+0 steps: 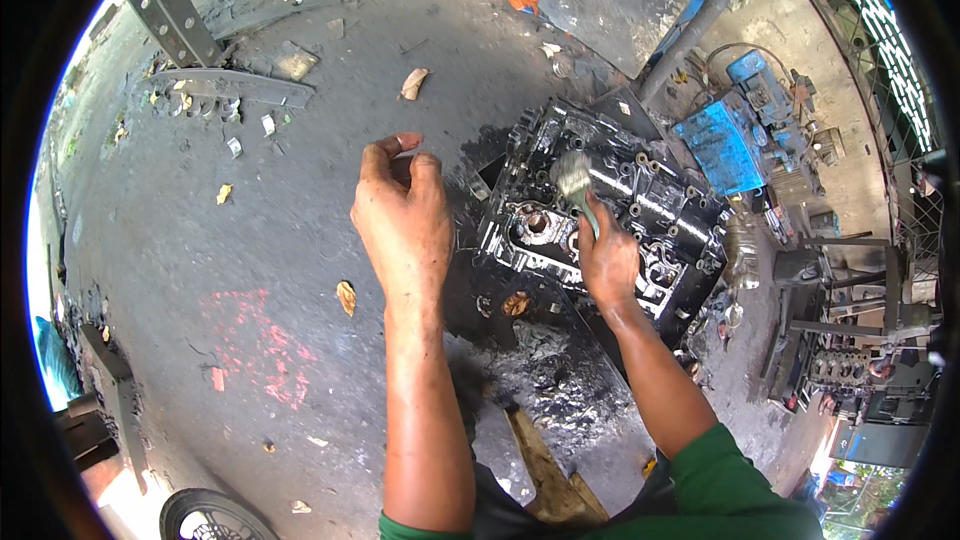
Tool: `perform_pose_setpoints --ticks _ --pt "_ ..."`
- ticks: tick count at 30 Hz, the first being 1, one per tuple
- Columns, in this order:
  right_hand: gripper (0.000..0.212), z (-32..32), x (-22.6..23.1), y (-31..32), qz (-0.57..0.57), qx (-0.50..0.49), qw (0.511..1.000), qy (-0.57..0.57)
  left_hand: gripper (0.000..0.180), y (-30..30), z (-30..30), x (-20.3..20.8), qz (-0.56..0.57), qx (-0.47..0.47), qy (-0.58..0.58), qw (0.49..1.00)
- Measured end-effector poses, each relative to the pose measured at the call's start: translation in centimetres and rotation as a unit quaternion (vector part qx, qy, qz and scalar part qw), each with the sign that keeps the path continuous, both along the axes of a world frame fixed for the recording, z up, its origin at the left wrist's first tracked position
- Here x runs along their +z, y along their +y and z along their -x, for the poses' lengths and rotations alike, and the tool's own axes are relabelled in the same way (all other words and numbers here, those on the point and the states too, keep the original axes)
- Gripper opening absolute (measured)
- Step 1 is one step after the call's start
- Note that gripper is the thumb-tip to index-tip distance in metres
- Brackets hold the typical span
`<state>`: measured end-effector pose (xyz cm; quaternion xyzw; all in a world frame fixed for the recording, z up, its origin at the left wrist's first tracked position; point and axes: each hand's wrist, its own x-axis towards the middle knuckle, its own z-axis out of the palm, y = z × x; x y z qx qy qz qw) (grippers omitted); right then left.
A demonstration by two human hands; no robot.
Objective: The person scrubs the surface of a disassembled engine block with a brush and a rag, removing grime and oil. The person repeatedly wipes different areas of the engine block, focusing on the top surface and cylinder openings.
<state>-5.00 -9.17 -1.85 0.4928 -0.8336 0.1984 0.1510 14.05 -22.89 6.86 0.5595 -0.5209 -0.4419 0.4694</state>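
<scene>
My right hand [608, 262] is closed round the pale handle of a paintbrush [574, 180]. Its light bristles touch, or hover just over, the top of a dark, oily engine block [537, 227]. Wet black shine covers much of the metal, and round holes and bolt bosses show along it. To the left of the block, above the ground, my left hand [405, 215] hangs with loosely bent fingers that stand apart. Nothing shows between them.
Blue machinery [722, 145] stands beyond the block at the right, near a slanting metal pole [705, 25]. A perforated metal post [172, 5] rises at the far left. Dry leaves [346, 298] dot the dark ground. A wheel [212, 518] shows at lower left.
</scene>
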Motion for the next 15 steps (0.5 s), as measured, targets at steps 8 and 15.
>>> perform_pose_setpoints --ticks 8,15 --pt "0.035 -1.4 -3.2 -0.4 -0.199 0.035 0.979 -0.003 0.023 1.1 2.5 0.3 -0.002 -0.034 -0.001 0.999" --pt "0.036 -1.6 -3.3 0.7 -0.115 0.026 0.991 -0.06 0.023 0.8 1.4 0.1 0.005 -0.019 0.018 1.0"
